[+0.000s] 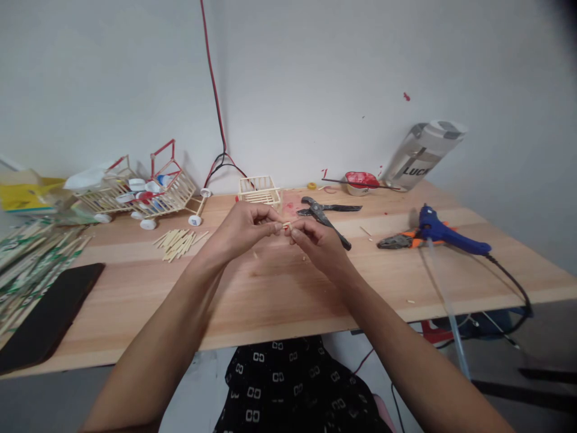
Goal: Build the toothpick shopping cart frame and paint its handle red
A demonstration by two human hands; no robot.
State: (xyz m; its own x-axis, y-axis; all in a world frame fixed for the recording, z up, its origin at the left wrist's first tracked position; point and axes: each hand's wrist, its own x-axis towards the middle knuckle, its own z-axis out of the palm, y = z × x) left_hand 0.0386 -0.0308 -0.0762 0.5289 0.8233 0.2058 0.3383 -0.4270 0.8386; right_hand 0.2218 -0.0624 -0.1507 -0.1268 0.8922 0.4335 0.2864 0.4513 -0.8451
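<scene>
My left hand point(247, 230) and my right hand point(319, 242) meet over the middle of the table, fingertips pinched together. Between them is a short pale wooden stick piece point(286, 225), mostly covered by the fingers; a speck of red shows by it. Just behind the hands stands a small basket of wooden sticks point(260, 187). Dark cutting pliers point(319, 211) lie with spread handles behind my right hand. To the left of my left hand is a loose pile of short cut sticks point(178, 243).
Stick-built carts point(169, 189) with white wheels stand back left, one filled with bottle caps. Bagged sticks point(36, 258) and a black slab point(54, 313) lie left. At right are a blue glue gun point(451, 233), orange-handled pliers point(396, 240), a red-stained dish point(360, 180) and a bag point(424, 153).
</scene>
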